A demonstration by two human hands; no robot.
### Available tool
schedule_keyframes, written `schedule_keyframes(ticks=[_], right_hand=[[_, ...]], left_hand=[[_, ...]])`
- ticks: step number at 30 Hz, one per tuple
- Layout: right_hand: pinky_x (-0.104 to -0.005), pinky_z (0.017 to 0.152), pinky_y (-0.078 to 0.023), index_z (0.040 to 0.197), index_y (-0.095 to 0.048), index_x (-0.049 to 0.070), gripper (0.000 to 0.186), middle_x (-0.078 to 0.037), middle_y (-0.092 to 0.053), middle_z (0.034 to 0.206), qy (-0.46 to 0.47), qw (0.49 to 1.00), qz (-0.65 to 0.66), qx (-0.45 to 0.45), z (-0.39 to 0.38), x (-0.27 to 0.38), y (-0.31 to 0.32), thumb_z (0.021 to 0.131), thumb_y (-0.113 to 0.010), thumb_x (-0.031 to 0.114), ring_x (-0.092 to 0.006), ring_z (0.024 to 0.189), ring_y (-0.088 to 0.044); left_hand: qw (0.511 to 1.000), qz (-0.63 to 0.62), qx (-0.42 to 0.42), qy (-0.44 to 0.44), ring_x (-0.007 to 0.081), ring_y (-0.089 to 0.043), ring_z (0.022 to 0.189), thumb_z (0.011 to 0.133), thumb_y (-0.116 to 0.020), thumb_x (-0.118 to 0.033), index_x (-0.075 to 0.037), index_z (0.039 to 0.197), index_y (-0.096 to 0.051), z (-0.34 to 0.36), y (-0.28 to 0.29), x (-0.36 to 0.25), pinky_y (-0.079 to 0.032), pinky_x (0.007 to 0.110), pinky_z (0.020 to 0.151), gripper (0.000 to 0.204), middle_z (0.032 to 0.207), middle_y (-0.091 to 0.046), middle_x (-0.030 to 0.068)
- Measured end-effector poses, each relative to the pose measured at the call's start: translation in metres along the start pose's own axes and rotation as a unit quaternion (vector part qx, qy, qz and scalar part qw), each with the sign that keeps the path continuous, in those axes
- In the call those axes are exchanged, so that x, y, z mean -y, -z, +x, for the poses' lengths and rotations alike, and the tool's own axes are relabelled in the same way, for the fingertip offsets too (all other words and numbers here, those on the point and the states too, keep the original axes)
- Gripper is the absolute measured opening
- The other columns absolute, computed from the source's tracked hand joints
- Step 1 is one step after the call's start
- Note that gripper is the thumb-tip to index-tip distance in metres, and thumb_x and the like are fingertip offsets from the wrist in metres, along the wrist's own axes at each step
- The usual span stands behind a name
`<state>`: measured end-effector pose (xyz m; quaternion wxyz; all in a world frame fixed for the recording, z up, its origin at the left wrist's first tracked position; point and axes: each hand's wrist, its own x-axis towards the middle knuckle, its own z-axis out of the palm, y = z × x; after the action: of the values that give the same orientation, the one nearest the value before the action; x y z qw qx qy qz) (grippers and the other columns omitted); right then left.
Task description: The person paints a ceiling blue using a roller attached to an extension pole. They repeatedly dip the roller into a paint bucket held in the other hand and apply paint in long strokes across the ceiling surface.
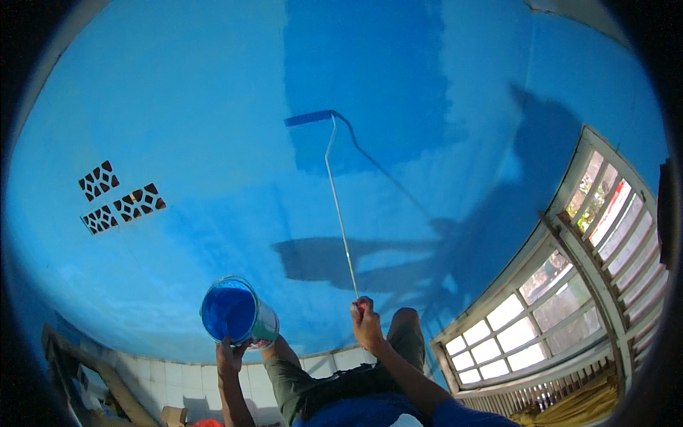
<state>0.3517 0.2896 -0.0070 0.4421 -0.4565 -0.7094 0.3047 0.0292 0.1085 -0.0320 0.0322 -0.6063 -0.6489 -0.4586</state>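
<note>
Right hand (367,331): fingers wrapped fully round the red handle (361,306), no slack visible. Left hand (229,358): curled onto the bucket (267,324) near its rim, rest of the grip partly hidden. Roller (309,119) is up on the wall (206,107), apparently touching, inside the dark patch (366,64), its left end about at the patch's left edge. Rod (340,213) slants up from your fist.

For good rolling: press evenly, as the thin rod probably flexes; overlap the wet edge rather than leave a gap. The lower and right edges look ragged, so feather those. Keep the bucket level; its mouth leans toward you and the paint (231,313) could slop if it tips further.

Edges and room: broad plain wall to the left of the patch, until the vents (139,203); go lightly round their holes. Below, wall runs down to the white tiles (171,377); stop short. Right side: wall corner (530,64), then the window (555,299); keep the roller off its frame. Your shadow (498,192) falls below and right, so coverage there is hard to judge. Right knee (405,320) sits just beside your fist; swing clear of it.
</note>
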Motion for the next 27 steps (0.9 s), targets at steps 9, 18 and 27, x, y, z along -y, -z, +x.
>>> schedule_keyframes(ticks=[9,18,27], right_hand=[[-0.0352,0.049,-0.043,0.094,-0.042,0.002,0.025,-0.013,-0.054,0.064,0.118,0.986,0.088,-0.077,0.124,0.114,0.019,0.09,-0.046,0.026,-0.0305,0.056,-0.057],[-0.0379,0.049,-0.044,0.087,-0.04,0.0,0.034,-0.016,-0.055,0.062,0.184,0.972,0.099,-0.105,0.228,0.227,0.049,0.09,-0.044,0.034,-0.0332,0.057,-0.058],[-0.0414,0.05,-0.044,0.086,-0.041,-0.001,0.037,-0.019,-0.056,0.064,0.21,0.964,0.084,-0.139,0.266,0.266,0.062,0.088,-0.046,0.036,-0.0374,0.06,-0.058]], left_hand=[[0.998,-0.05,-0.03,-0.034,0.0285,-0.06,0.068,0.066,-0.072,0.001,0.001,0.098,-0.042,0.003,-0.008,0.006,-0.048,0.035,0.053,0.045,0.081,-0.058,0.0174],[0.851,-0.438,-0.116,0.267,0.0264,-0.059,0.079,0.073,-0.062,-0.002,0.007,0.095,-0.05,-0.02,-0.023,0.056,-0.05,0.039,0.069,0.027,0.089,-0.058,0.0152],[0.902,-0.355,-0.102,0.224,0.0282,-0.06,0.076,0.069,-0.069,-0.01,0.002,0.087,-0.055,0.002,-0.012,0.011,-0.047,0.036,0.064,0.026,0.081,-0.063,0.0153]])
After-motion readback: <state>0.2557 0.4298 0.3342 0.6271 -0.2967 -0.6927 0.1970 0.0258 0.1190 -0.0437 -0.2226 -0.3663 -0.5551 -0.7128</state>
